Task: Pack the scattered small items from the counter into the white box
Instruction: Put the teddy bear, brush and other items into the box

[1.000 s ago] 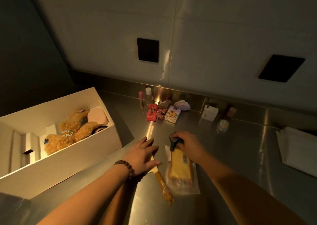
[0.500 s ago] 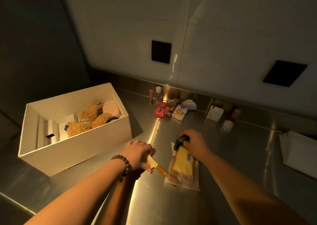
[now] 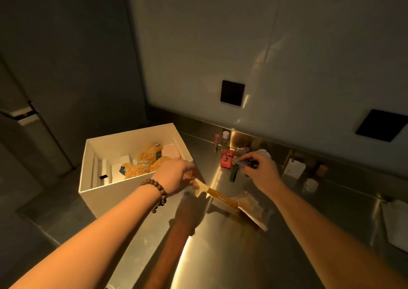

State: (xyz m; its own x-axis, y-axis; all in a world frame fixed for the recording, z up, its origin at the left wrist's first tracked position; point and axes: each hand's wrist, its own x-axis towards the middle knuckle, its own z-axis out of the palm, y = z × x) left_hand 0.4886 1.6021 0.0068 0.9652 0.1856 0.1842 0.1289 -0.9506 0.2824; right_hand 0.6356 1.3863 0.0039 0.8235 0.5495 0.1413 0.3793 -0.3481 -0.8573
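Note:
The white box (image 3: 106, 198) stands open at the left of the steel counter, with a brown plush bear (image 3: 148, 163) and a pink round item (image 3: 171, 152) inside. My left hand (image 3: 174, 176), with a bead bracelet on its wrist, grips a tan comb (image 3: 212, 195) by its toothed end, just right of the box's near corner. My right hand (image 3: 262, 171) is raised above the counter, pinching a small dark item (image 3: 245, 163) from which a green strap (image 3: 233, 175) hangs. A clear plastic packet (image 3: 251, 207) lies on the counter under the comb's handle.
Against the back wall stand a red packet (image 3: 227, 158), a pink tube (image 3: 217, 142), a small bottle (image 3: 225, 137), a small white box (image 3: 294, 169) and a little jar (image 3: 310, 184). A folded white cloth (image 3: 395, 220) lies at the right edge.
My left hand closed on the comb and lifted it towards the box. My right hand left the packet, carrying the dark item up and back. The view swung left.

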